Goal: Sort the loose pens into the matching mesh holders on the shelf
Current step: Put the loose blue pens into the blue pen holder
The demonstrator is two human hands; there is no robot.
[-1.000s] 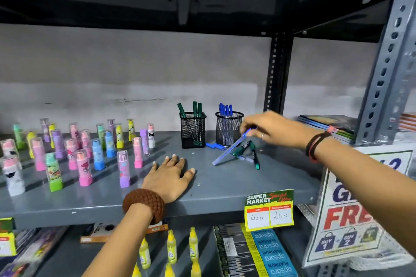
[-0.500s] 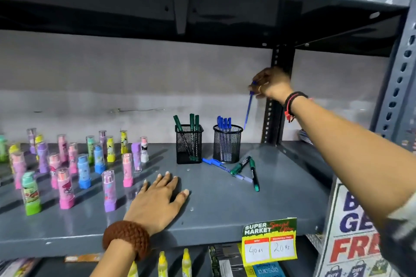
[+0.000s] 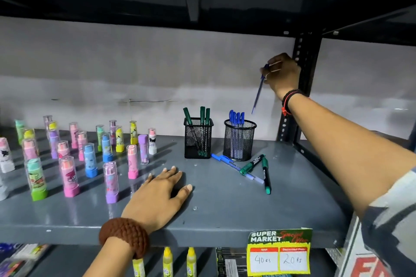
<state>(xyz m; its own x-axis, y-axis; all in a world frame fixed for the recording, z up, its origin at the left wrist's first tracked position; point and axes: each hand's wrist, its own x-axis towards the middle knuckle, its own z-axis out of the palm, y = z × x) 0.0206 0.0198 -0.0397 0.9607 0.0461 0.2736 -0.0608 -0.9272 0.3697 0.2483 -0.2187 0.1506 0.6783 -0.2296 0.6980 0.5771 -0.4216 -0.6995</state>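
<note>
My right hand (image 3: 281, 73) is raised high above the shelf and grips a blue pen (image 3: 258, 91) that hangs tip down, just above and right of the round mesh holder (image 3: 240, 141) with blue pens in it. To its left, a square mesh holder (image 3: 198, 139) has three green pens. Loose on the grey shelf (image 3: 225, 204) in front of the round holder lie a blue pen (image 3: 227, 162) and two green pens (image 3: 251, 163) (image 3: 266, 175). My left hand (image 3: 158, 195) rests flat on the shelf, fingers spread, holding nothing.
Several coloured cartoon tubes (image 3: 90, 159) stand upright over the shelf's left half. A black upright post (image 3: 297, 87) rises behind my right hand. A price tag (image 3: 279, 252) hangs on the front edge. Yellow glue bottles (image 3: 167, 261) stand on the shelf below.
A second ago my right hand was lifting the blue pen off the loose pile. It has raised the pen high and now holds it nearly upright over the round holder. The left hand stays put.
</note>
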